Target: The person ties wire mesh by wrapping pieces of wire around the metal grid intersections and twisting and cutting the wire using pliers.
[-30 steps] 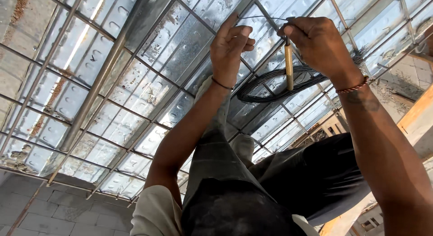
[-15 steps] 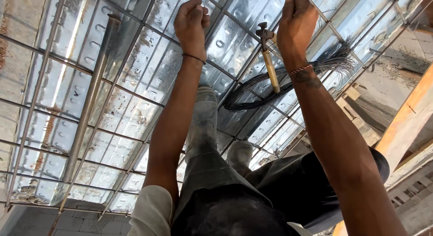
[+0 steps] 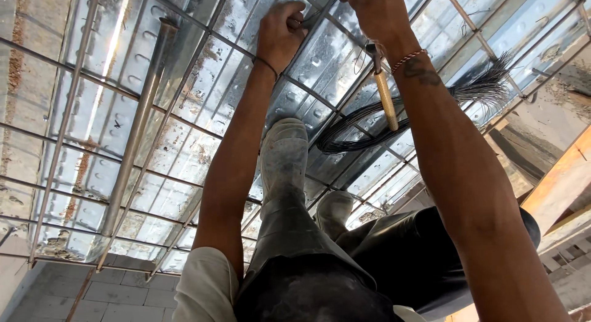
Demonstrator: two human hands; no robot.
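Observation:
My left hand [image 3: 280, 36] is closed around a thin steel bar of the rebar grid [image 3: 184, 94], at a crossing near the top of the view. Just to its right, my right hand [image 3: 375, 11] is clenched at the same bar line, partly cut off by the top edge. A wooden-handled tool [image 3: 386, 97] with a metal head hangs from that hand beside the wrist, which wears a beaded bracelet. A coil of thin black tie wire [image 3: 369, 125] lies on the grid under the right forearm.
Ribbed shiny metal decking [image 3: 123, 57] lies beneath the bars. A thicker steel pipe [image 3: 138, 122] runs along the left. My boots [image 3: 284, 156] stand on the grid. Grey block paving [image 3: 104, 291] and an orange plank [image 3: 563, 180] border the deck.
Both hands have reached farther out along the grid and closed in on one crossing. The tool swung along with the right hand. The view tilted and drew nearer.

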